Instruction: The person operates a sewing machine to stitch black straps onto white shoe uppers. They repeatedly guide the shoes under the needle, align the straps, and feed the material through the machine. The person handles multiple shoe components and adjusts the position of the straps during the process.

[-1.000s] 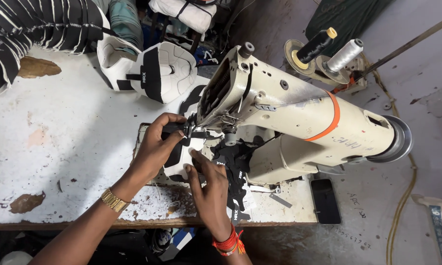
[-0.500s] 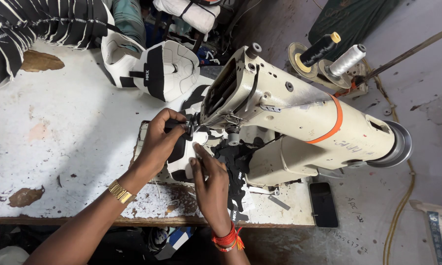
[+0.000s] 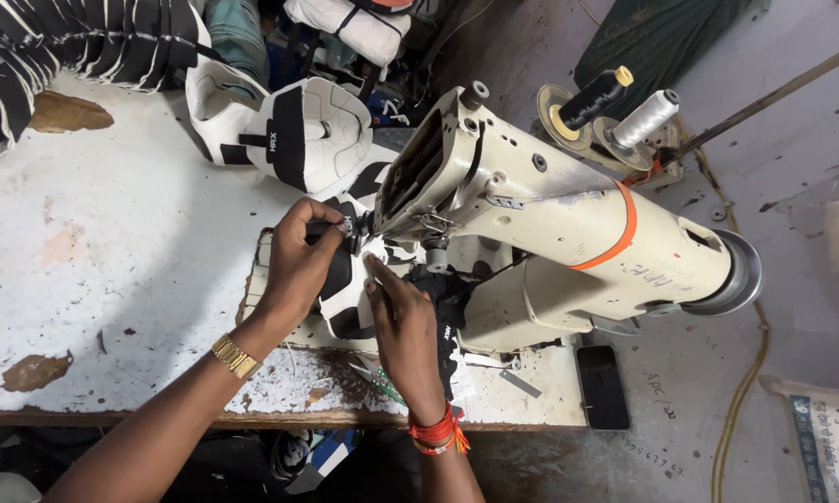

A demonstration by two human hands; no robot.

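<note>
The black-and-white padded shoe upper (image 3: 349,289) lay on the sewing bed under the needle end of the cream industrial sewing machine with an orange band (image 3: 550,224), near the front edge of the worn white worktable (image 3: 112,251). The left hand (image 3: 298,261), a gold watch at its wrist, curled over the piece's far side, fingers pinching its edge close to the needle. The right hand (image 3: 405,321), red threads around its wrist, pressed flat on the near side with fingers together, holding the material down. Judged from this, stitching was mid-way: the piece was seated and guided, not yet released. 1 similar finished-looking white-and-black upper (image 3: 298,130) sat well apart behind. 2 thread spools (image 3: 624,107), 1 black and 1 white, stood behind the machine; a dark phone (image 3: 603,387) lay at the table's corner.
</note>
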